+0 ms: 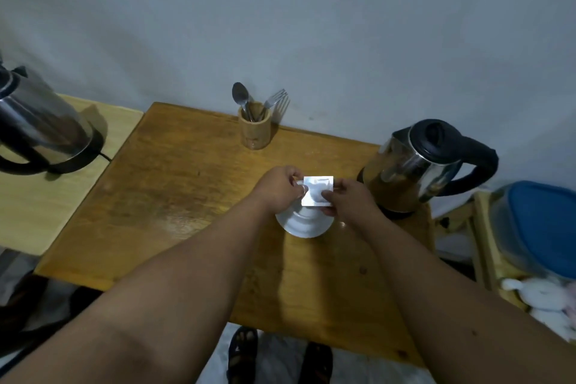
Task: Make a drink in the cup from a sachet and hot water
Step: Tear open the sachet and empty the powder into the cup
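- Lower frame: both forearms reach in over the table (174,184).
- Centre: left hand (282,188) and right hand (349,199) each pinch an edge of the silver sachet (317,191), held above the saucer (304,224); cup hidden beneath.
- Risk: a sudden tear could scatter powder over the saucer.
- Right of centre: kettle (417,165) near the right hand; an elbow knock might spill hot water.

A silvery-white sachet (317,191) is seen above a plain white saucer (304,223) on a honey-brown wooden surface (187,196). Right of the saucer, a steel kettle (414,165) is topped in black. Behind the saucer, a tan wooden holder (254,129) is shown; farther right, a blue lid (544,227).
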